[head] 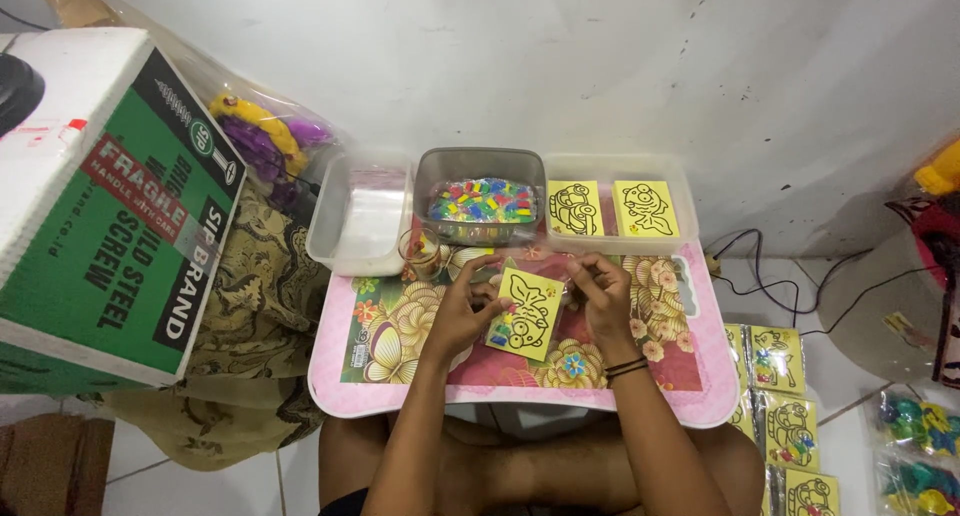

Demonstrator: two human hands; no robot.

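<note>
front: three tubs (617, 166) block reach | left: green box (110, 216) | tray (400, 386) edges seemingly free

Bright, even light; sharp centre, edges slightly warped.

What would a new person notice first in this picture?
Probably the yellow card with a black outline drawing, held by the left hand and right hand over the pink flowered tray table. Behind it stand three plastic tubs; the middle tub holds many-coloured small pieces. A big green and white carton fills the left side.
</note>
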